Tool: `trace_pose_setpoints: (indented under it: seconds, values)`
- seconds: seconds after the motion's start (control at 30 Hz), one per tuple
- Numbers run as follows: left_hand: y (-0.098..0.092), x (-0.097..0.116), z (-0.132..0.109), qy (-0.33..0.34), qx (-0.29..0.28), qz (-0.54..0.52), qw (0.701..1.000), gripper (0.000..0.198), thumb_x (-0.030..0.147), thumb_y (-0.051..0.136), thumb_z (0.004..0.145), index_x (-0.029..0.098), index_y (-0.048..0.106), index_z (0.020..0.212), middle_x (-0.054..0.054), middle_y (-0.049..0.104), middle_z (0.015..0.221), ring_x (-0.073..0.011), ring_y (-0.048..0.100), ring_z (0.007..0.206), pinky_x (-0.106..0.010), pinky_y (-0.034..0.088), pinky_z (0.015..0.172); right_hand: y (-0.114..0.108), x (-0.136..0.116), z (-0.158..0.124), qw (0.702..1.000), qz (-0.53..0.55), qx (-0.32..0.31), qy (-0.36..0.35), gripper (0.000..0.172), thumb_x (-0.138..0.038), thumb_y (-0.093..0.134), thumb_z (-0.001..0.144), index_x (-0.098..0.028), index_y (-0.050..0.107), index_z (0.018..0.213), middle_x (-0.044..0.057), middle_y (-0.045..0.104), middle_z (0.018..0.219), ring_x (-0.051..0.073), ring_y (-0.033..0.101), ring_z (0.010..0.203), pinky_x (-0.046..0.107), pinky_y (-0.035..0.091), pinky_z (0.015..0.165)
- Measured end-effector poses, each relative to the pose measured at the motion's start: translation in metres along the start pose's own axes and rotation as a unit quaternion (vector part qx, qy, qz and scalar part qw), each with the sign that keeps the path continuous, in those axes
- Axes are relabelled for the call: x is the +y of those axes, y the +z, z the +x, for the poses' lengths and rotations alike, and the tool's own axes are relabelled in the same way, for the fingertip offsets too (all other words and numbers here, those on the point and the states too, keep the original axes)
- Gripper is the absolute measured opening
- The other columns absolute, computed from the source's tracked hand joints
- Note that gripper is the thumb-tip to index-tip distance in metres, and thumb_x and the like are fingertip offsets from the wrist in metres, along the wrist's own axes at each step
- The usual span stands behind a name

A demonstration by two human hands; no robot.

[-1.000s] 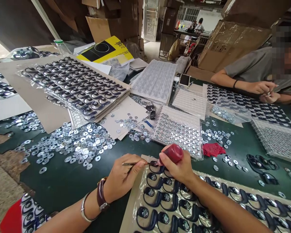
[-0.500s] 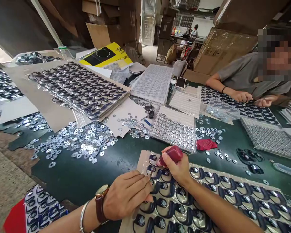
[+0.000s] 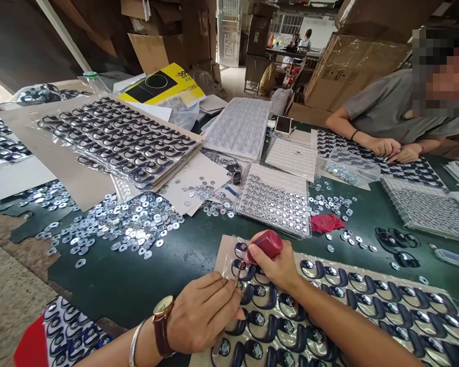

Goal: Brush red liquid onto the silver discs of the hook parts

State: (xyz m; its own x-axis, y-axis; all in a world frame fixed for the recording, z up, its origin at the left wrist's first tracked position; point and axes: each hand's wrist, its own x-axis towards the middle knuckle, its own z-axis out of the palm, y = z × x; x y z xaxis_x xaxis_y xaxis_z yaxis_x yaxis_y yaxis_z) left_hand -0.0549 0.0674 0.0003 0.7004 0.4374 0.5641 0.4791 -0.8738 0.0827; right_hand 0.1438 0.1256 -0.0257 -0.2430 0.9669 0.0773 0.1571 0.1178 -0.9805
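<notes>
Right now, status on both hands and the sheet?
Right hand grips red bottle. Left hand holds thin tool near bottle's tip. Sheet of dark looped pieces beneath; right forearm covers part.

Loose washers (image 3: 137, 224) left, card of looped pieces (image 3: 225, 255) right, on one tabletop (image 3: 110, 285)
Behind the card, a pack of discs (image 3: 285, 181) lies left of a cloth (image 3: 326, 223); a phone (image 3: 283, 125) lies behind the pack, a tray (image 3: 369, 173) right of both.

Small assembly workshop, stacked cardboard boxes (image 3: 357, 71), heaped metal washers (image 3: 132, 224), green worktable (image 3: 110, 285)
</notes>
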Motion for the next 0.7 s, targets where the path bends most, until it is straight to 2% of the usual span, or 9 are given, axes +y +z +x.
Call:
trace_pose_setpoints:
  seconds: [0.3, 0.7]
  values:
    - [0.0004, 0.0016, -0.0024, -0.014, -0.002, 0.002, 1.0, 0.017, 0.017, 0.059, 0.085, 0.007, 0.064, 0.098, -0.012, 0.069, 0.093, -0.0193, 0.067, 0.08, -0.034, 0.058, 0.074, -0.0025, -0.0039, 0.0027, 0.997, -0.061, 0.037, -0.017, 0.017, -0.032, 0.061, 0.082, -0.016, 0.062, 0.078, 0.002, 0.067, 0.059, 0.015, 0.063, 0.053, 0.023, 0.05, 0.053]
    - [0.0033, 0.0017, -0.0031, -0.047, 0.012, -0.02, 0.999, 0.017, 0.016, 0.055, 0.087, 0.008, 0.063, 0.1, -0.011, 0.069, 0.093, -0.018, 0.067, 0.08, -0.033, 0.056, 0.075, -0.0018, -0.002, 0.0031, 0.999, -0.039, 0.038, -0.003, 0.018, -0.033, 0.06, 0.083, -0.016, 0.062, 0.079, 0.002, 0.067, 0.059, 0.015, 0.063, 0.054, 0.023, 0.05, 0.054]
